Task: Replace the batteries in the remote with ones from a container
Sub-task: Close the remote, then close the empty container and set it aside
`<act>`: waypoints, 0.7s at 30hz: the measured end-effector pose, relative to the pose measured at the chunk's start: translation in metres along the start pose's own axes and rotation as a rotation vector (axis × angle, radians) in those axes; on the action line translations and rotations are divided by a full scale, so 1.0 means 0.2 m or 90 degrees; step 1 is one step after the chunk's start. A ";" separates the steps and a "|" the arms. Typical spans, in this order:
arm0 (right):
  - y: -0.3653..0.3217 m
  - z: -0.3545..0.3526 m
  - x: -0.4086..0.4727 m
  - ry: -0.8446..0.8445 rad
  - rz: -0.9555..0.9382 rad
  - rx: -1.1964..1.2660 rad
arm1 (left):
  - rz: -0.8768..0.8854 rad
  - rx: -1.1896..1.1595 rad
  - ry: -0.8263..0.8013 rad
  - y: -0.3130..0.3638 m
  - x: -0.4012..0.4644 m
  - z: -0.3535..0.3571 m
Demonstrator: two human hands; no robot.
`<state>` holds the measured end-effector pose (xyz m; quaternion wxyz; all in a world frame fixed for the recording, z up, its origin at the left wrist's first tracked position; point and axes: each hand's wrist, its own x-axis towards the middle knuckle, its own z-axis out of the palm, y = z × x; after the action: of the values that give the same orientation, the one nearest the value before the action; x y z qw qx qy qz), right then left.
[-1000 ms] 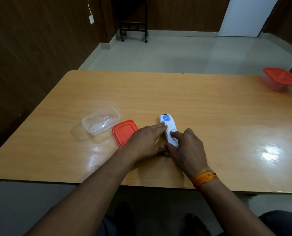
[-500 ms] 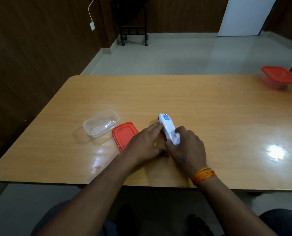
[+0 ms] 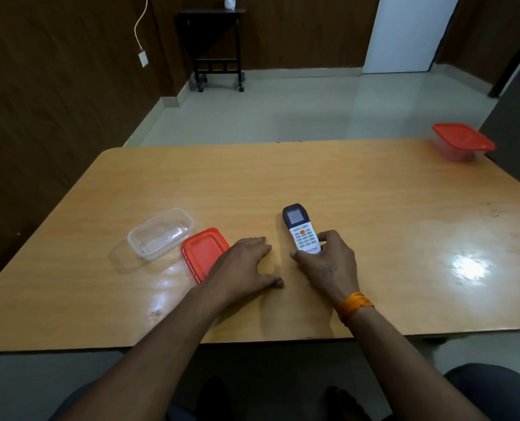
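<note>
Two hands over desk (image 3: pixel 374 208). Right hand (image 3: pixel 328 262) grips remote (image 3: pixel 302 230) by its near end, buttons up. Left hand (image 3: pixel 246 265) spread flat, holding nothing. Clear container (image 3: pixel 161 232) lidless, red lid (image 3: pixel 204 253) touching it.

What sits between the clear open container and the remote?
In the head view, the loose red lid and the left hand lie between clear container and remote.

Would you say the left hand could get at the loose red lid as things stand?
Probably yes: the left hand lies open on the table right beside the red lid, holding nothing.
</note>
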<state>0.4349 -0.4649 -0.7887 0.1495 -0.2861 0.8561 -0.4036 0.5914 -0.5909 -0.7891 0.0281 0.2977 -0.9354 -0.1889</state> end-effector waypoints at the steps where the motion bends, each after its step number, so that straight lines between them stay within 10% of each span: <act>1: 0.00 0.00 0.00 0.013 -0.017 -0.028 | -0.003 0.000 0.002 0.00 0.00 0.00; 14: 0.02 -0.01 -0.09 0.059 -0.119 -0.210 | 0.004 -0.014 -0.010 -0.01 -0.04 0.02; 21: -0.04 0.01 -0.19 0.142 -0.323 -0.221 | -0.043 -0.185 0.193 0.01 -0.22 -0.10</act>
<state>0.4690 -0.4458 -0.7823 -0.1015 -0.4658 0.8245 -0.3049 0.6292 -0.5717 -0.7673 0.2050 0.3466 -0.8729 -0.2754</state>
